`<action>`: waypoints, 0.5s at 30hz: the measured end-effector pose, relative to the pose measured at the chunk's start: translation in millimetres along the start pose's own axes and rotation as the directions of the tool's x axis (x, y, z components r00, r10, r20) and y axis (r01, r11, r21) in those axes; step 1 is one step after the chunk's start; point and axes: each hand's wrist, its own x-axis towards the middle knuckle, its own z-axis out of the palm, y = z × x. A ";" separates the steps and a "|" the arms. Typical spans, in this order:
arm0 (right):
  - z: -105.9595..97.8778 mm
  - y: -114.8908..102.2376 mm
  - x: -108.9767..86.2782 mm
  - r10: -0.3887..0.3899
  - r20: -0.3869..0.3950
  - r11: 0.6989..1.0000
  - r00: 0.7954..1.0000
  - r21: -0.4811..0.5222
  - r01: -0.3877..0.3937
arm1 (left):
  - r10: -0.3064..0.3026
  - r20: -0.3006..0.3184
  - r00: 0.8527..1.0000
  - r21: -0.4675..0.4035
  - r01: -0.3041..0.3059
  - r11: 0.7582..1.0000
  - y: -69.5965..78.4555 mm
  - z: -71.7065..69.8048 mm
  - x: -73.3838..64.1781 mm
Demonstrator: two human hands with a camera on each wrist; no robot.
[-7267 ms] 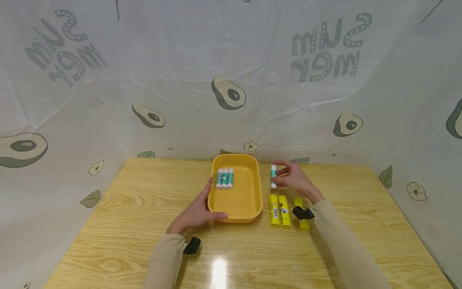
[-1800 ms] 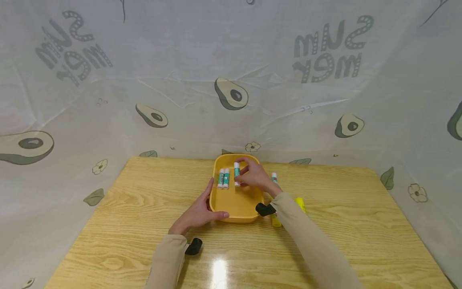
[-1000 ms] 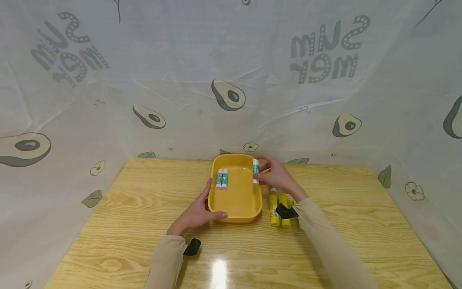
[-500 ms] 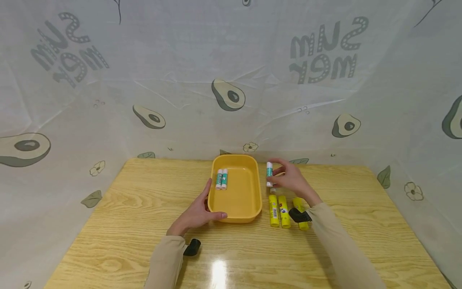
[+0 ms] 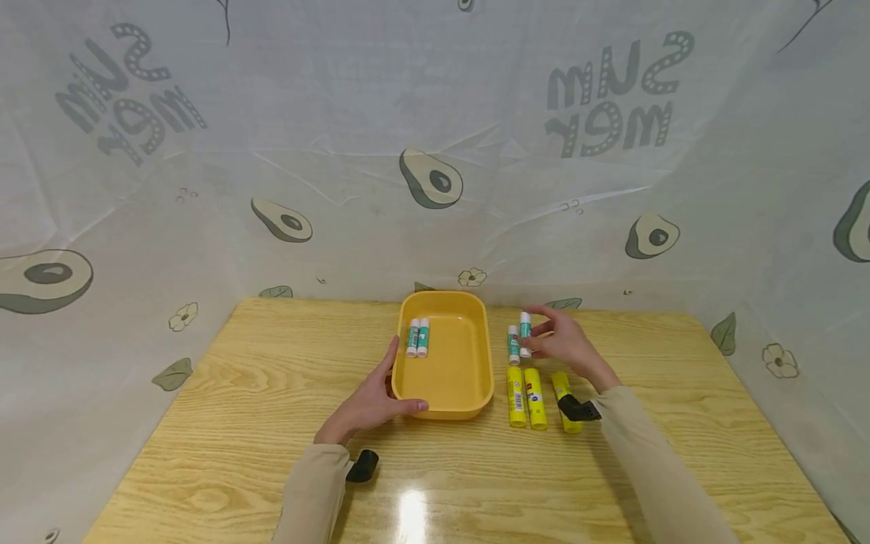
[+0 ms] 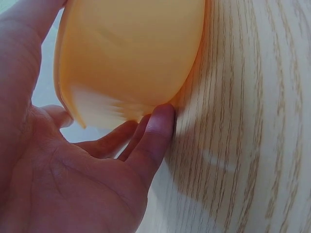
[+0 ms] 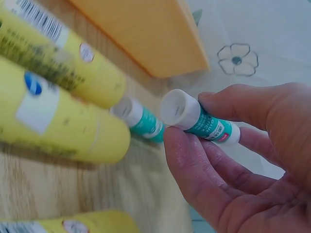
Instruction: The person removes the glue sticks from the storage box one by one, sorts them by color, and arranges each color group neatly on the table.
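Observation:
My right hand (image 5: 560, 344) pinches a white-and-green glue stick (image 7: 211, 124) between thumb and fingers, at the back right of the table. Beside it on the wood lies another green glue stick (image 5: 513, 346); in the right wrist view the held one looks slightly raised. Two more green glue sticks (image 5: 418, 338) lie side by side in the yellow plastic tray (image 5: 451, 378), at its left wall. My left hand (image 5: 370, 400) grips that tray at its near left corner, thumb over the rim and fingers along the outer wall (image 6: 131, 58).
Three yellow glue sticks lie right of the tray: two close together, the left one (image 5: 516, 397) and the middle one (image 5: 535, 399), and one apart (image 5: 566, 404), partly behind the wrist camera (image 5: 579, 409). A printed curtain (image 5: 340, 166) hangs behind the wooden table (image 5: 285, 363).
The right hand has lifted a green glue stick out of the tray and carried it right, past the one on the table. Earlier three lay in the tray; now two. The left hand stays put.

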 end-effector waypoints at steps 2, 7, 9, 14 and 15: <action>-0.6 3.5 1.3 0.004 -0.002 1.000 1.000 -0.012 -0.004 | -0.004 -0.002 1.000 -0.003 0.004 1.000 -0.1 -0.3 -0.6; -1.5 11.9 4.6 0.009 -0.004 0.999 1.000 -0.042 -0.010 | -0.001 0.000 1.000 -0.009 0.001 1.000 -0.6 -0.5 -1.2; -1.6 15.2 6.4 0.016 0.000 0.999 1.000 -0.051 -0.016 | -0.001 0.001 1.000 -0.010 0.001 1.000 -0.8 -0.3 -1.0; -1.5 21.6 10.2 0.040 -0.003 0.994 0.999 -0.106 -0.040 | -0.001 0.000 1.000 -0.012 0.001 1.000 -0.1 -0.4 -1.0; -1.3 22.5 10.7 0.042 -0.005 0.992 0.999 -0.120 -0.042 | -0.001 -0.001 1.000 -0.010 0.001 1.000 -0.2 -0.4 -1.0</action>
